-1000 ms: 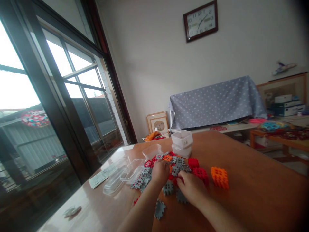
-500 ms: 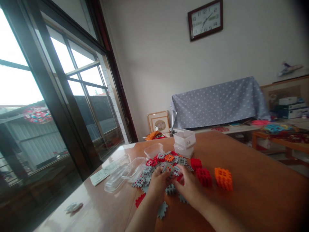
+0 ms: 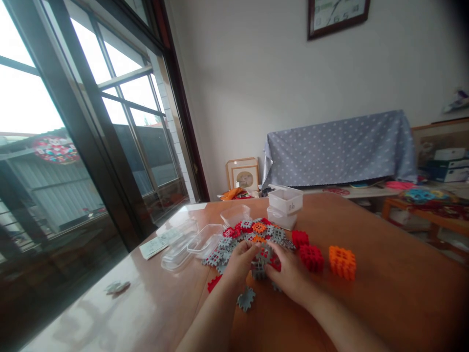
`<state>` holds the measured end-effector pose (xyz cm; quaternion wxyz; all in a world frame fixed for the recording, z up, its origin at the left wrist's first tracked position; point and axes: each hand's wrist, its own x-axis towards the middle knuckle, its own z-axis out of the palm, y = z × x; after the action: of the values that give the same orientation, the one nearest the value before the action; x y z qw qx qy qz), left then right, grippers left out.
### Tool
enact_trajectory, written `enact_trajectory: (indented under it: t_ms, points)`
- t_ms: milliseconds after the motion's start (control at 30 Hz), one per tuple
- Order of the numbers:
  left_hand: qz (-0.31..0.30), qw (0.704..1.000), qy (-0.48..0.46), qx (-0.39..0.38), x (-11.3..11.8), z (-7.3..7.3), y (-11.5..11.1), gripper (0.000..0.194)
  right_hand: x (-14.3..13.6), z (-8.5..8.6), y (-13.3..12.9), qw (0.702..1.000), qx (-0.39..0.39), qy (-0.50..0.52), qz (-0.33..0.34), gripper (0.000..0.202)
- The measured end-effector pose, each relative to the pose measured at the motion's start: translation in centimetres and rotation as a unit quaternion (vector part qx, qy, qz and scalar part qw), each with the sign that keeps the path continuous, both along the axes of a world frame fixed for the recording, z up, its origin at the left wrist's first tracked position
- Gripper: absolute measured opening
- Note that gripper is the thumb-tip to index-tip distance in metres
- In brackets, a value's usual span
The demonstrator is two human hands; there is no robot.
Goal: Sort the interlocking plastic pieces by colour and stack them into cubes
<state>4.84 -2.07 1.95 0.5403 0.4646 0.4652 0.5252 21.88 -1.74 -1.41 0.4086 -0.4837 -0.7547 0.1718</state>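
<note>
On the table (image 3: 388, 244), the pile (image 3: 224, 244) is lying short of the far edge, and your left hand (image 3: 240, 264), reaching over it a second ago, is now meeting your right hand (image 3: 291, 274) at its near side. A grey tile (image 3: 265, 251) is showing between them over the grey stack (image 3: 258, 271), so the work is centring there. Your right thumb and forefinger are standing spread; your left fingertips are bunching beside the tile, pinching or not I cannot tell.

Two red stacks (image 3: 311, 258); one orange stack (image 3: 342, 263); two white tubs (image 3: 286, 202); one clock (image 3: 337, 18).
</note>
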Motion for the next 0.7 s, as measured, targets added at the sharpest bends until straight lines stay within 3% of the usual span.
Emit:
enact_trajectory:
  t_ms: [200, 367, 533, 700]
  points:
    - [0.008, 0.998, 0.065, 0.026, -1.2, -0.7, 1.1, 0.025, -0.1, -0.4, 0.2, 1.0, -0.006, -0.011, 0.019, 0.066]
    - [0.016, 0.982, 0.186, 0.031, -2.5, -2.3, 1.9, 0.015, 0.0, -0.6, 0.2, 0.999, -0.016, -0.035, 0.019, 0.058]
    - [0.008, 0.966, 0.255, 0.045, -3.3, -3.5, 2.7, 0.012, 0.0, -0.8, 0.2, 0.996, -0.028, -0.082, 0.018, 0.055]
    - [0.001, 0.96, 0.276, 0.032, -3.4, -3.7, 2.8, 0.017, 0.0, -0.8, 0.2, 0.993, -0.037, -0.108, 0.027, 0.053]
